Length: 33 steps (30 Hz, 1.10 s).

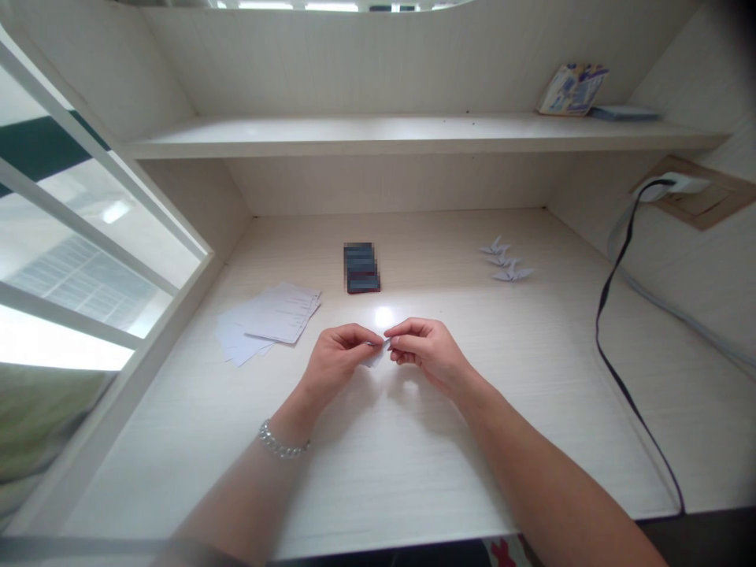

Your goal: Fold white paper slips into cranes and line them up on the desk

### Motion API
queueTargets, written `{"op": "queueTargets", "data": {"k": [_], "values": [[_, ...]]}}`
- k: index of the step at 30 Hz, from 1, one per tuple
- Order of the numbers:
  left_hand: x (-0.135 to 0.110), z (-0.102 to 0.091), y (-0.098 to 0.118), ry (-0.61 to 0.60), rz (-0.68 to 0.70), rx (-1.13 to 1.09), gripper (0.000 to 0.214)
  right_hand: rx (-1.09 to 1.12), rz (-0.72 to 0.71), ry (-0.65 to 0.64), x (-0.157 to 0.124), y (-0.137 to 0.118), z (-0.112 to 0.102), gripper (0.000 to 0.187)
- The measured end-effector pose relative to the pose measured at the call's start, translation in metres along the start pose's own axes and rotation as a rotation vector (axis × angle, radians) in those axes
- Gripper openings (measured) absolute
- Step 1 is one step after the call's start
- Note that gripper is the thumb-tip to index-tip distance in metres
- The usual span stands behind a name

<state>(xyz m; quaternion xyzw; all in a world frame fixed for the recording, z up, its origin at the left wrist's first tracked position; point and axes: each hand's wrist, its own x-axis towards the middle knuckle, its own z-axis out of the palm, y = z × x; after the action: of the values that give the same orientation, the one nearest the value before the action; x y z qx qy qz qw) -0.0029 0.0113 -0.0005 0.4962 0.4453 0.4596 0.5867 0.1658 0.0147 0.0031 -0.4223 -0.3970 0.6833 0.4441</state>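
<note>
A small piece of folded white paper [373, 359] is pinched between both hands above the middle of the desk. My left hand [339, 356], with a silver chain bracelet on the wrist, has its thumb and index finger closed on the paper's left side. The fingertips of my right hand [426, 350] grip its upper right corner. Fingers cover much of the paper, so its full shape is hidden. Left of my hands lies a loose stack of white paper sheets [282, 313]. Several folded white paper cranes [513, 273] sit in a group at the back right.
A dark, pixelated phone-like rectangle [361, 268] lies behind my hands. A black cable [603, 315] runs from a wall socket plug [673, 185] down the desk's right side. The shelf [354, 148] above holds a small printed packet [572, 89]. White bars [112, 181] stand at left.
</note>
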Motion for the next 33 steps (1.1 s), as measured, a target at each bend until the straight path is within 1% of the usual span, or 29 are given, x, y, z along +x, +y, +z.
{"op": "queueTargets", "data": {"k": [4, 7, 22, 28, 33], "values": [[-0.0009, 0.0008, 0.0013, -0.009, 0.041, 0.023, 0.004, 0.041, -0.004, -0.008, -0.0012, -0.0017, 0.001, 0.016], [-0.0011, 0.0012, 0.0022, -0.011, 0.052, 0.043, 0.005, 0.045, 0.002, -0.009, -0.0017, -0.0026, 0.0005, 0.017], [-0.0027, -0.0003, 0.0052, -0.041, 0.056, 0.092, 0.005, 0.017, 0.019, -0.025, 0.0008, 0.0001, -0.0033, 0.015], [-0.0028, -0.0013, 0.0048, -0.052, 0.065, 0.096, 0.006, 0.057, 0.022, -0.033, 0.0005, -0.0001, -0.0031, 0.01], [-0.0018, -0.002, 0.0037, -0.059, 0.066, 0.089, 0.006, 0.063, 0.041, -0.053, 0.0004, -0.0008, -0.0047, 0.012]]}}
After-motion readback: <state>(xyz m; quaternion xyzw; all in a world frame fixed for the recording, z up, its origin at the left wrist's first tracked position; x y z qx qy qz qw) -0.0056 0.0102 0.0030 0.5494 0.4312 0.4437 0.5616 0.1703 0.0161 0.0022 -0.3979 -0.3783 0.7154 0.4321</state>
